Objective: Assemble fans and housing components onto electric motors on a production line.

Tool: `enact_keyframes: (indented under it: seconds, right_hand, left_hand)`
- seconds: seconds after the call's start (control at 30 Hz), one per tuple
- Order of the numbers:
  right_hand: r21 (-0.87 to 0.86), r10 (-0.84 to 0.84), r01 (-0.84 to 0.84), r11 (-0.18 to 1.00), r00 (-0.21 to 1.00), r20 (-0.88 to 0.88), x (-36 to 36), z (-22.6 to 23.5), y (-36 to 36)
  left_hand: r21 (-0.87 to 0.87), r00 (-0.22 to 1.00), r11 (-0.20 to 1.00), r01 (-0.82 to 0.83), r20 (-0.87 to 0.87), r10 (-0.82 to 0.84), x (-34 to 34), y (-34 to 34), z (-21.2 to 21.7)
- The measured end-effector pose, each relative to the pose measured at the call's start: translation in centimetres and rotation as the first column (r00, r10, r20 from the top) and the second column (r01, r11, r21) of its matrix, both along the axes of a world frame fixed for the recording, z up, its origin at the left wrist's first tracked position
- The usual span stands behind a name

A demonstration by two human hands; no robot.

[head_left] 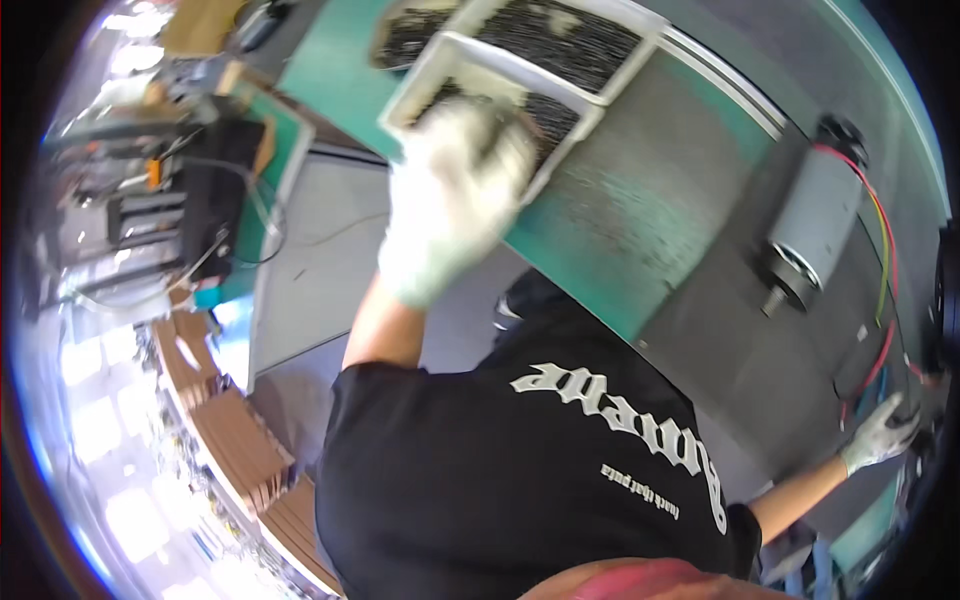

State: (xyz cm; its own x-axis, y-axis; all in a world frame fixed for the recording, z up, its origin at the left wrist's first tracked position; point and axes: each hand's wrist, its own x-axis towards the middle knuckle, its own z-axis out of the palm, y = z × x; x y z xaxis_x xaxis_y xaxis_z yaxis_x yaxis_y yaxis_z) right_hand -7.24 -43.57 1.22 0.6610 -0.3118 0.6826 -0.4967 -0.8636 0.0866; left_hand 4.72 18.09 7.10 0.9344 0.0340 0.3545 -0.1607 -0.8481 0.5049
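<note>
My left hand [445,195], in a white glove, reaches over the near white bin [470,50], which holds many small dark pieces like screws or pins [553,118]. Motion smears its fingers, and I cannot make out whether the dark patch beside them is something held. Far to the right, my right hand [882,437], also gloved, is near the bench's right side beside dark objects at the picture's rim. Its thumb and fingers look apart, with nothing visible between them. A grey cylindrical motor [820,215] with red and yellow-green wires lies on the bench between my hands.
A second white bin [640,62] of dark pieces adjoins the first, with a dark heap [412,35] to its left. The green bench [620,240] has a worn surface and a dark mat [735,330]. Cardboard stacks [235,440] stand at the lower left.
</note>
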Motion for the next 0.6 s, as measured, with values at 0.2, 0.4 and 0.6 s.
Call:
enact_keyframes:
  seconds: [0.2, 0.4, 0.6]
  right_hand:
    - [0.284, 0.198, -0.112, 0.952, 0.935, -0.296, 2.3, -5.8, -1.7]
    - [0.469, 0.017, -0.003, 0.883, 1.0, -0.025, 0.8, -6.3, -1.8]
    - [0.429, 0.047, 0.005, 0.903, 0.993, -0.109, 1.7, -6.0, -1.4]
  left_hand:
    - [0.446, 0.958, 0.865, -0.231, -0.05, 0.282, 12.6, 18.2, -1.9]
    - [0.633, 0.904, 0.724, -0.274, -0.086, 0.418, 21.3, 21.5, -5.6]
    - [0.539, 0.835, 0.759, -0.366, -0.169, 0.523, 23.4, 20.6, -6.8]
